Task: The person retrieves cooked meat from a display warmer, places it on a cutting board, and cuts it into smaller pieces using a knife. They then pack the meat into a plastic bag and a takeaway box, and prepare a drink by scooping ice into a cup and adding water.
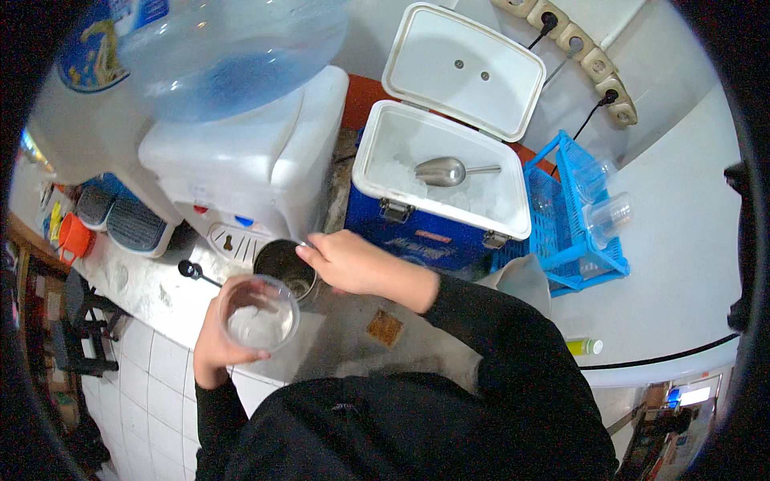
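My left hand (pixel 210 346) is wrapped around a clear plastic cup (pixel 287 306) with ice (pixel 255 324) in its bottom. Just beyond the cup, at the edge of the drip tray, stands a metal pitcher (pixel 277 255). My right hand (pixel 349 261) grips it at its right side, where a handle seems to be; the fingers partly hide this spot. Whatever the pitcher holds is too dark to make out. A black measuring spoon (pixel 191 270) lies on the counter left of the pitcher, its handle end hidden behind my left hand.
A water dispenser (pixel 240 150) carries a large bottle (pixel 240 72). An opened blue cooler (pixel 361 219) holds ice and a metal scoop (pixel 445 171). To its right are a translucent jug (pixel 532 282) and a blue plastic basket (pixel 571 258) with clear cups (pixel 610 216). Power sockets (pixel 595 63) line the wall.
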Demonstrator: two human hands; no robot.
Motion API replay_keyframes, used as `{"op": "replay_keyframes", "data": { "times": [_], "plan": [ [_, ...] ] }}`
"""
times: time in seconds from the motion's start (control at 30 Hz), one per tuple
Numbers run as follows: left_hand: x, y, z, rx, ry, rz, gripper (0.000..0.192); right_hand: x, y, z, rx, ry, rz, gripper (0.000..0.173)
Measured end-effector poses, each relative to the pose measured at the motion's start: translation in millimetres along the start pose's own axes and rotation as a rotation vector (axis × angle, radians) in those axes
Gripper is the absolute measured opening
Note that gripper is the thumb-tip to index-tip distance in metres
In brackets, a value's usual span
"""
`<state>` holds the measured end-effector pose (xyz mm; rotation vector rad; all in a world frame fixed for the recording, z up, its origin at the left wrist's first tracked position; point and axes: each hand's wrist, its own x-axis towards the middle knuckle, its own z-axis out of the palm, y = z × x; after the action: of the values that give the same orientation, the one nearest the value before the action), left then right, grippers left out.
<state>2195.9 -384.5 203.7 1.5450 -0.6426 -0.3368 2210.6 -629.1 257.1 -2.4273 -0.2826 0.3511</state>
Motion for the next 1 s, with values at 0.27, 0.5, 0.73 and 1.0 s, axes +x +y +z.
{"op": "replay_keyframes", "data": {
  "times": [0.27,0.5,0.73,1.0],
  "plan": [
    [0.7,40.7,17.6,-0.218,0.053,-0.187,0.088,6.5,181.6,-177.4,-1.004,-0.024,0.282,0.015],
    [56.4,35.9,92.5,-0.226,-0.197,-0.02,0.097,-5.5,243.0,-185.1,-1.084,0.043,0.176,0.014],
    [110.8,-15.6,154.7,-0.096,0.125,-0.182,0.087,6.7,192.5,-168.2,-1.592,-0.114,0.343,0.015],
    [110.7,-38.6,150.0,-0.04,0.256,-0.121,0.088,-7.1,196.7,-163.3,-1.189,0.075,0.309,0.017]
  ]
}}
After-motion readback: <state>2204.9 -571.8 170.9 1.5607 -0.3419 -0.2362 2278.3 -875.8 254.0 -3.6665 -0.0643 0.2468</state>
